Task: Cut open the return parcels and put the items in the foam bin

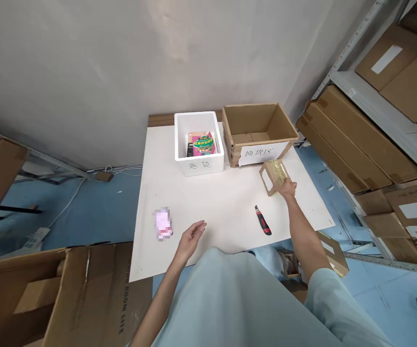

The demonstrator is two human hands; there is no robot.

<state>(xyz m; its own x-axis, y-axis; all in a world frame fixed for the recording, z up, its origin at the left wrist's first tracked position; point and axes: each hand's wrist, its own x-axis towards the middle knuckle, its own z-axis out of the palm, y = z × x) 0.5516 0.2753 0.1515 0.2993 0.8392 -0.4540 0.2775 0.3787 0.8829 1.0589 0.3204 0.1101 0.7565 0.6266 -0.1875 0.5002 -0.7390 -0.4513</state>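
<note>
My right hand (pixel 286 188) grips the near end of a small cardboard box (pixel 274 174) with shiny tape over its top and a white label on its side. That box is at the right of the white table (pixel 208 197), just in front of the large open carton. My left hand (pixel 191 238) hovers over the table's near edge with fingers loosely bent and nothing in them. Between the hands, closer to the right one, lies a black and red utility knife (pixel 263 220).
A white foam box (pixel 199 166) holding colourful packages stands at the back, beside an open carton (pixel 246 137) with a handwritten label. A blurred pink item (pixel 163 223) lies at left. Shelves with cartons (pixel 360 140) flank the right; a big open carton (pixel 96 289) sits lower left.
</note>
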